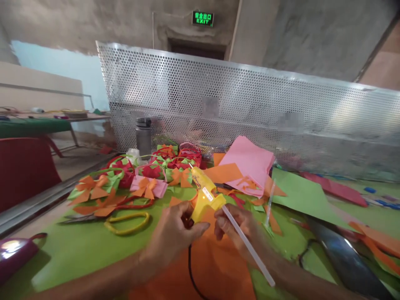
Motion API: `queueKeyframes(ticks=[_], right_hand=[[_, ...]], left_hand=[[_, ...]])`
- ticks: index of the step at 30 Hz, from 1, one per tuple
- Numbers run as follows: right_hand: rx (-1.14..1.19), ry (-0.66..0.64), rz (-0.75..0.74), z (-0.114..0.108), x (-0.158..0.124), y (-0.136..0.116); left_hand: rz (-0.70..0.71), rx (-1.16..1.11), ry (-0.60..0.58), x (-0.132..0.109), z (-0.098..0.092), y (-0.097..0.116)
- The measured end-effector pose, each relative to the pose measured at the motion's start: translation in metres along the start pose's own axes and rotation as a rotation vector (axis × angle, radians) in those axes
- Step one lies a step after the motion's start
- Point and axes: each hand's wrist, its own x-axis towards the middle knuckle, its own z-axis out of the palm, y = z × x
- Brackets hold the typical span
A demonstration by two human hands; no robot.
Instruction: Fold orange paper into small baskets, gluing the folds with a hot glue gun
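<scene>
Far beyond the grip, a broad perforated metal panel [250, 91], spanning most of the view. Under the grip, a bright green tabletop [81, 258], strewn with cut paper. Just below the grip, running to the bottom edge, an orange sheet [175, 275]. Beyond and right of the grip, a stack of pink paper [250, 160]; farther right, a light green sheet [300, 191]. Beyond and left of the grip, a grey bottle [143, 141] with a black lid, behind a cluster of small paper baskets [151, 171] in red, pink and green. Left hand [173, 227] wrapped around the handle of a yellow glue gun [203, 185], nozzle aimed away and slightly left. Right hand [242, 221] curled at the rear of the gun; cannot tell whether pinching or only touching there. Left of the grip, scissors [79, 218], partly covered by orange paper. From the gun's back end, slanting down to the right across the right hand, a translucent glue stick [250, 247]. Below the left hand, a thin black cord [190, 266].
</scene>
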Motion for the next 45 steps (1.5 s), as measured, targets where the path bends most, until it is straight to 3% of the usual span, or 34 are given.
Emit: queueKeyframes(ticks=[10, 14, 16, 19, 22, 27, 30, 35, 38, 45], right_hand=[[0.199, -0.083, 0.214, -0.005, -0.008, -0.008], [0.132, -0.133, 0.229, -0.003, -0.013, -0.019], [0.056, -0.087, 0.18, -0.003, -0.011, -0.02], [-0.046, -0.047, 0.082, -0.007, -0.007, -0.019], [-0.169, -0.056, 0.006, -0.014, -0.004, -0.02], [-0.484, -0.069, -0.052, -0.026, -0.002, -0.022], [-0.639, -0.057, -0.113, -0.029, -0.002, -0.024], [-0.861, -0.004, -0.36, -0.025, -0.007, -0.027], [-0.951, 0.05, -0.471, -0.022, -0.013, -0.027], [-0.974, 0.111, -0.523, -0.021, -0.021, -0.034]], left_hand=[[-0.05, -0.138, 0.08, 0.001, 0.003, -0.017], [-0.037, -0.097, 0.111, 0.004, 0.0, -0.02], [-0.005, -0.138, 0.132, 0.005, -0.001, -0.02], [0.013, -0.373, 0.114, 0.006, -0.002, -0.016], [-0.051, -0.664, 0.018, 0.006, -0.002, -0.011], [-0.152, -0.926, -0.163, 0.003, 0.0, -0.011], [-0.281, -1.054, -0.174, 0.002, 0.002, -0.015], [-0.202, -1.022, -0.303, -0.001, 0.003, -0.016], [-0.153, -0.986, -0.307, -0.004, 0.003, -0.015], [-0.231, -1.052, -0.373, -0.011, 0.003, -0.009]])
